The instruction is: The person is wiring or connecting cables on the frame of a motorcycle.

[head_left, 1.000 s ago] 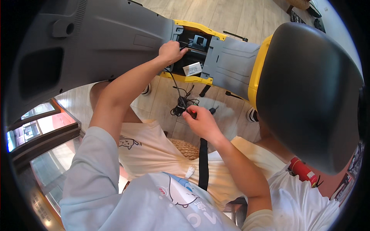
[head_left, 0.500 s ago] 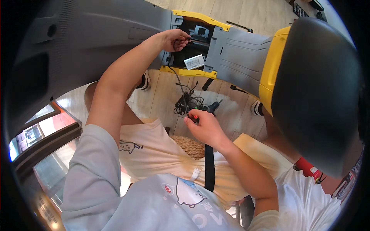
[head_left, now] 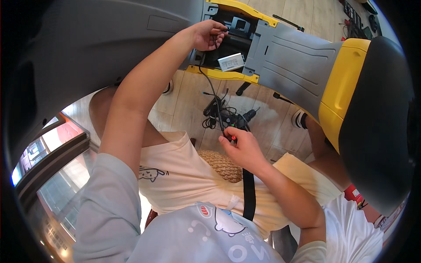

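Note:
My left hand [head_left: 209, 35] reaches into the open compartment of a grey and yellow scooter body [head_left: 287, 63]. Its fingers are pinched around a thin dark cable near a metal bracket [head_left: 240, 25]. Below that hand, a silver metal box [head_left: 231, 62] with a printed label rests tilted at the compartment's near side. A black cable [head_left: 210, 82] runs out over the yellow edge and down to my right hand [head_left: 244, 148]. That hand is closed on the cable's lower end above my lap, where a small red tip shows between thumb and fingers.
A tangle of black cables [head_left: 215, 115] and a dark power tool [head_left: 246, 117] lie on the wooden floor [head_left: 184, 94]. The black seat [head_left: 377, 114] rises at the right. Beside me stands a glass case [head_left: 66, 184] on the left. Another person's white clothing [head_left: 351, 228] shows at lower right.
The whole view has shifted, so the scooter sits slightly higher and further right. Both hands keep their grips, the left in the compartment and the right on the cable.

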Motion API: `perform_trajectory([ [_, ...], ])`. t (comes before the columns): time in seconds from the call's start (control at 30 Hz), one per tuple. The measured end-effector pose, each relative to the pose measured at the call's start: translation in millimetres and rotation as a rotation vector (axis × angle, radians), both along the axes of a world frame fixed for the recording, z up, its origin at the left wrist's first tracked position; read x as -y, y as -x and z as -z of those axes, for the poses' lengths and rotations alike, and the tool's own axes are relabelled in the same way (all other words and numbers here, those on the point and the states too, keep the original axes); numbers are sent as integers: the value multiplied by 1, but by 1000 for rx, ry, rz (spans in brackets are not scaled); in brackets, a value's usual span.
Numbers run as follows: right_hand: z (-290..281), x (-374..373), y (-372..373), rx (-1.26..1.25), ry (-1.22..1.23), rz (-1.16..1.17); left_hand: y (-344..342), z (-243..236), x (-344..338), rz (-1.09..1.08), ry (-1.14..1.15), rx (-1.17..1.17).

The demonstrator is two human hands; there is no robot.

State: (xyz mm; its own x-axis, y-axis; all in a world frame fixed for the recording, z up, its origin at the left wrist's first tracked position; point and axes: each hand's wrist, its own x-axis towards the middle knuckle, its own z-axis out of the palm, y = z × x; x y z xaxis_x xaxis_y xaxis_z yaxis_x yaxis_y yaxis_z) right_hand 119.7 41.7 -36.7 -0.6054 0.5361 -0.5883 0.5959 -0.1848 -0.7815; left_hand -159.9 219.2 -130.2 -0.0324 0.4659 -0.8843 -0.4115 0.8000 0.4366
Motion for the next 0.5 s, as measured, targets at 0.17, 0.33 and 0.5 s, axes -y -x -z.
perform_trajectory([
  [0.17,6,6,-3,-24,-23,18,-2,-1,1,-4,-22,-4],
  [0.33,-2,4,-4,-8,-11,34,4,7,2,26,-26,-22],
  [0.5,-21,6,-3,-90,30,16,-11,33,26,236,-239,-570],
])
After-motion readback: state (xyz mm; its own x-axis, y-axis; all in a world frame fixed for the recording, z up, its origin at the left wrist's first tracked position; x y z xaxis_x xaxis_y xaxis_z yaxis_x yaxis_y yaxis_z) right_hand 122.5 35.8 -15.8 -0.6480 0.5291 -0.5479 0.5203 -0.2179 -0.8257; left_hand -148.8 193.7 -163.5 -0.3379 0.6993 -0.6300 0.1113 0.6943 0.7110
